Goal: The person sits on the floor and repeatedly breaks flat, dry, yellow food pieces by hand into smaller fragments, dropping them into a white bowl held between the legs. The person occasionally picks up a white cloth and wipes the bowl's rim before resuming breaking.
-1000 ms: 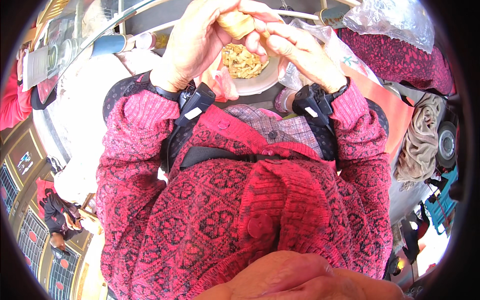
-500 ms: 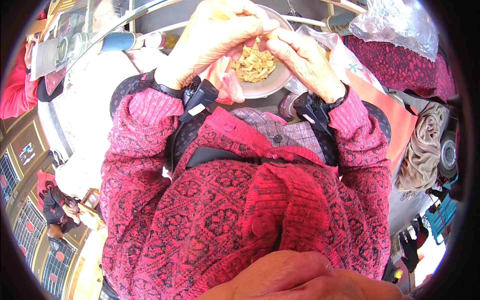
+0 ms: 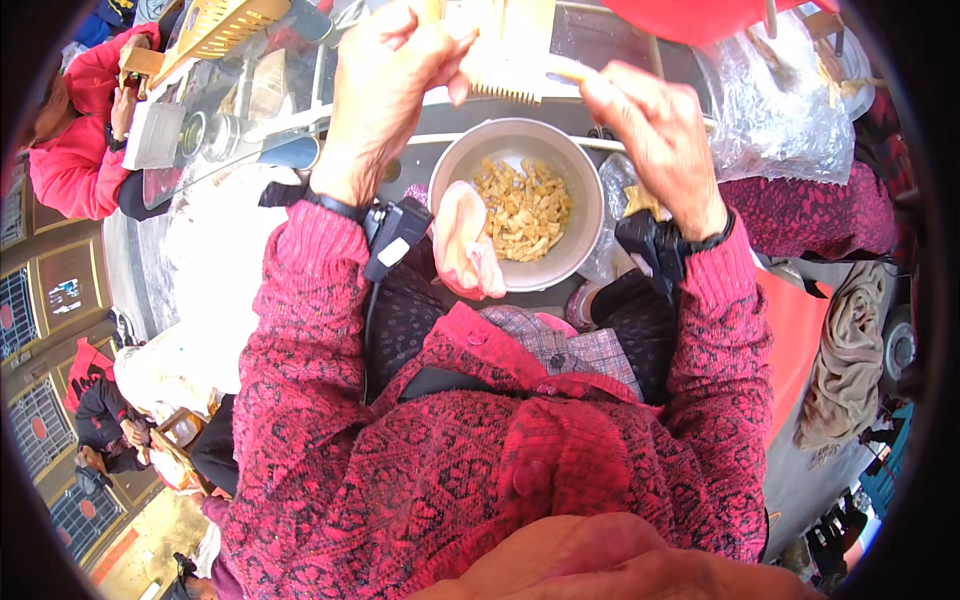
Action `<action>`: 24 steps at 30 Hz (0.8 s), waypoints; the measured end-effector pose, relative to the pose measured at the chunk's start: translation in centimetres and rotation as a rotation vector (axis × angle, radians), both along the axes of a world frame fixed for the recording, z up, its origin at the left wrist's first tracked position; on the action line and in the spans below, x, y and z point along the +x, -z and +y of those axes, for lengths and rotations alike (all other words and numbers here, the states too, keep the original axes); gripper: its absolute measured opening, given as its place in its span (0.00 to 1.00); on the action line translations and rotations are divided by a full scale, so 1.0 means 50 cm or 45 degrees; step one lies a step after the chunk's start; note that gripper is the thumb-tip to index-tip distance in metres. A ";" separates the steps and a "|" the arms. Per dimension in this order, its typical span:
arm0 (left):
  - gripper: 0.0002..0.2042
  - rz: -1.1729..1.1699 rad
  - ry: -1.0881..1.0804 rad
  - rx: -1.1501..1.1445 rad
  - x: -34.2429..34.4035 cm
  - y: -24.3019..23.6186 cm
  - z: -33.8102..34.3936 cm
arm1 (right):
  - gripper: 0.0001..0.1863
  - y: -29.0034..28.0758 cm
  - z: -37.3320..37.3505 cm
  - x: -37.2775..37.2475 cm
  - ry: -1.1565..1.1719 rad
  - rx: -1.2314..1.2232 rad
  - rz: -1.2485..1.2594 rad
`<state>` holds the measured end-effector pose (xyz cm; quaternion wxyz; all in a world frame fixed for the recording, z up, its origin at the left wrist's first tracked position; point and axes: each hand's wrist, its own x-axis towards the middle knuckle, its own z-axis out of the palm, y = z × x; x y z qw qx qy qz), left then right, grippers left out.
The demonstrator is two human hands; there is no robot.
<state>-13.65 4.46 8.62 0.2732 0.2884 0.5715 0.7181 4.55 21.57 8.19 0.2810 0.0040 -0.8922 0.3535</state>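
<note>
In the head view, my left hand (image 3: 395, 90) is closed at the upper middle, beside a washed-out pale toothed piece like a comb (image 3: 505, 50); a yellowish item shows at its fingertips, its exact grip unclear. Opposite it, my right hand (image 3: 650, 130) pinches a thin pale stick (image 3: 568, 70) that reaches toward the toothed piece. Below both hands, a round bowl (image 3: 590, 200) contains several short tan pieces (image 3: 525, 215), and a pink cloth (image 3: 462, 245) drapes over its left rim.
A glass-topped surface (image 3: 290, 95) with a yellow slotted basket (image 3: 220, 30) lies left. Plastic bags (image 3: 775, 110), patterned fabric (image 3: 820, 215) and a brown blanket (image 3: 840, 355) lie right. A red object (image 3: 690, 15) is above. Other people (image 3: 85, 170) sit at the left.
The view has shifted, showing the bowl fully. My hands, earlier together on a yellowish piece, are now farther apart, with the pale toothed piece and thin stick visible between them.
</note>
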 end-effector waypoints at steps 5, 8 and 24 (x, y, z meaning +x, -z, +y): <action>0.09 0.559 -0.124 0.008 -0.069 0.022 0.059 | 0.20 0.001 0.038 -0.081 0.262 -0.042 0.067; 0.11 0.946 -0.266 0.052 -0.084 0.042 0.078 | 0.21 0.017 0.031 -0.100 0.441 0.276 -0.141; 0.27 -0.676 0.813 -0.930 0.172 0.114 -0.040 | 0.12 0.125 -0.294 0.054 -0.497 -0.029 0.393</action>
